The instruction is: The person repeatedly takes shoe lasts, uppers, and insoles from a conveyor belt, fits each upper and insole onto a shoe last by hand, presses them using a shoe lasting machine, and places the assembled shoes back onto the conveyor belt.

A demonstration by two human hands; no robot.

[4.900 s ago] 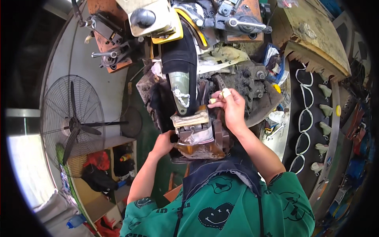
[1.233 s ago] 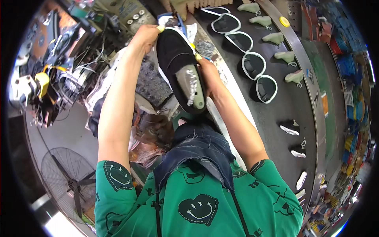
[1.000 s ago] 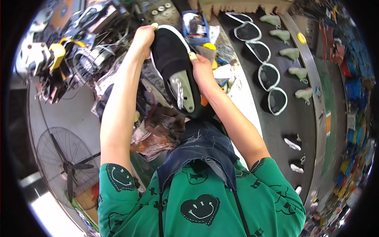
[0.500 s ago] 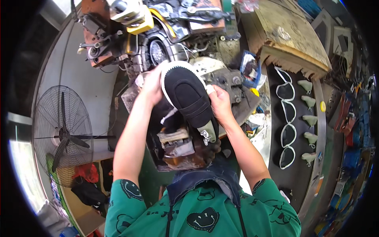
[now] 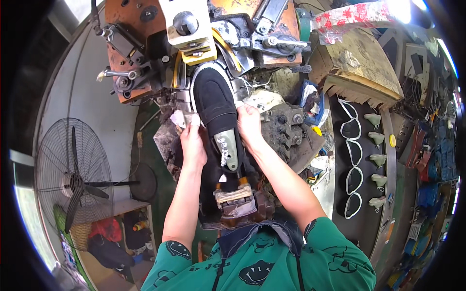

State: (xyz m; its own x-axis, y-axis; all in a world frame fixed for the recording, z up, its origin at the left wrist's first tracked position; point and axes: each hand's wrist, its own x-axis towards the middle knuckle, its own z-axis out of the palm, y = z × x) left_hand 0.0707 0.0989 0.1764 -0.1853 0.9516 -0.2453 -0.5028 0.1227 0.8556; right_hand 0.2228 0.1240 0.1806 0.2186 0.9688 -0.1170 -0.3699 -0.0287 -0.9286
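Note:
A black shoe upper [image 5: 216,99] with a white edge is stretched over a grey-green shoe last [image 5: 228,153]. Its toe points away from me, under the yellow-and-white press head [image 5: 198,53] of a machine and between its metal jaws. Along the left side of the shoe, my left hand [image 5: 194,145] has closed fingers at its edge, with a pale wrap showing on them. My right hand [image 5: 250,126] pinches the opposite edge with thumb and fingers. Whatever lies right under the fingertips is hidden. A metal chain-like piece hangs on the last near the heel.
White-edged shoe pieces [image 5: 353,148] and several pale green lasts [image 5: 378,160] lie in rows on a dark belt to the right. A wooden box [image 5: 359,63] stands beyond them. A caged fan [image 5: 73,177] is on the left. Metal levers [image 5: 286,43] flank the press head.
The shoe has moved away from me and straightened, its toe now between the machine's jaws. My hands have slid back along its sides, and my view has shifted toward the machine.

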